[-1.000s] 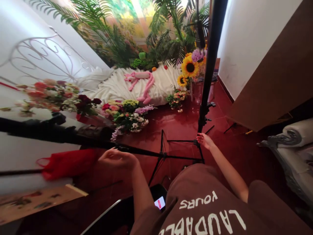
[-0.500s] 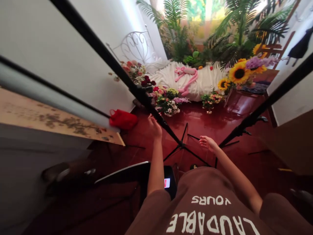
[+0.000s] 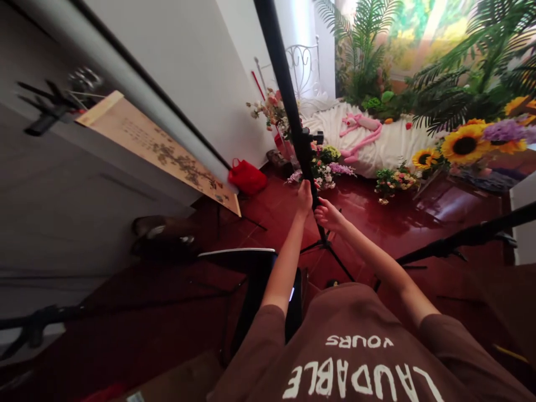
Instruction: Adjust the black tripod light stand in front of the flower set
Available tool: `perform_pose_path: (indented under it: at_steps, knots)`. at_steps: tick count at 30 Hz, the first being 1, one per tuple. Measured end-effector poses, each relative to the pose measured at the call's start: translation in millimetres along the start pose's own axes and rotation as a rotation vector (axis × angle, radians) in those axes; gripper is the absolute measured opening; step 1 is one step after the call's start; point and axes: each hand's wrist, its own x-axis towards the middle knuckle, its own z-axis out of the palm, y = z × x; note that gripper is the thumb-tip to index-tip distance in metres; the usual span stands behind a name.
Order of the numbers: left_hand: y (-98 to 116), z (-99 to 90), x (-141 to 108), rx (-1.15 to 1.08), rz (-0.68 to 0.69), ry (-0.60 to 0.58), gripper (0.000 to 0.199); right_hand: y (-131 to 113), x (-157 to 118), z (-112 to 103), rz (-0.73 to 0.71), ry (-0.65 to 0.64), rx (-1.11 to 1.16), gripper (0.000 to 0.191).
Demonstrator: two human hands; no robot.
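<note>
A tall black tripod stand (image 3: 288, 89) rises in front of me, its legs spread on the red floor and a clamp knob partway up the pole. Around the pole, below that knob, my left hand (image 3: 306, 196) is closed. Slightly lower, my right hand (image 3: 328, 215) has its curled fingers against the same pole from the right. The pole partly hides the fingertips of both hands.
To the left hang a painted scroll (image 3: 167, 153) and a red bag (image 3: 248, 176). A second black stand (image 3: 460, 240) slants across the right. Behind are a white-draped bed (image 3: 396, 148) with a pink plush toy (image 3: 360, 127), sunflowers (image 3: 464, 144) and palm plants (image 3: 366, 44).
Both hands, apart before, have come together on the tripod pole; my right hand moved left to it. My view has turned left, showing more of the scroll and left wall.
</note>
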Motion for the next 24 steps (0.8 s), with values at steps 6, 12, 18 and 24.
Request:
perform_pose_path:
  at_steps: [6, 12, 18, 24]
  knots:
    - [1.1, -3.5, 0.2, -0.066, -0.022, -0.048, 0.06, 13.4, 14.7, 5.1, -0.125, -0.091, 0.303, 0.051]
    - [-1.2, -4.2, 0.7, -0.123, -0.039, -0.051, 0.06, 16.4, 27.7, 5.4, -0.202, -0.044, 0.241, 0.047]
    - [2.5, -11.2, 4.3, -0.097, -0.056, -0.131, 0.063, 5.6, 33.5, -6.5, -0.462, 0.159, -0.489, 0.038]
    - [-6.1, -14.7, 6.3, -0.063, -0.006, -0.147, 0.062, -24.0, 18.5, -7.8, -0.828, 0.325, -1.586, 0.034]
